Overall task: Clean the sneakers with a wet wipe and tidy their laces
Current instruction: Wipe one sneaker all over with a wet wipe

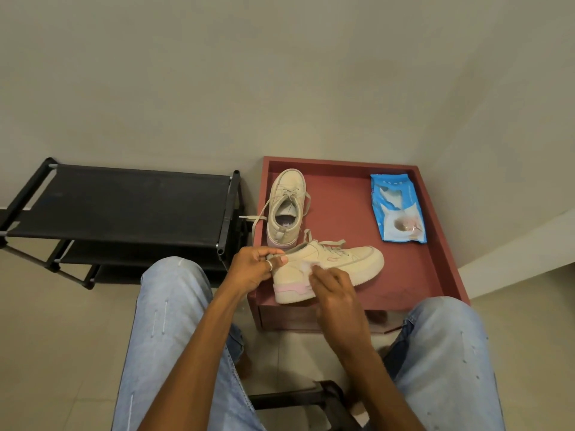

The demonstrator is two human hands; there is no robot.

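We look down from our own head at a low reddish tabletop (435, 259) with a raised rim, set against a plain wall, with our knees in pale jeans on either side. Two cream sneakers sit on it. The near sneaker (329, 269) lies crosswise at the front edge, toe pointing right, a pink band along its heel sole. Our left hand (252, 269) has its grip closed on the heel collar, thumb and fingers pinching the rim to steady the shoe. Our right hand (333, 290) presses a small white wet wipe (306, 266) against the side panel, fingers curled over it so only a corner of it shows. The far sneaker (286, 209) stands just behind, toe toward the wall, its laces (259, 217) undone and trailing over the left rim. A blue pack of wipes (396, 209) lies well apart at the right of the tabletop. A black shoe rack (124, 203) stands to the left on the floor. We judge the wiping of the first shoe to be the step in hand, with the task still early: the second shoe looks untouched and no laces are tidied. Next, we would likely need to turn the shoe in the left grip so the wipe can reach the toe and far side, keeping the hold firm so it does not slide off the edge.
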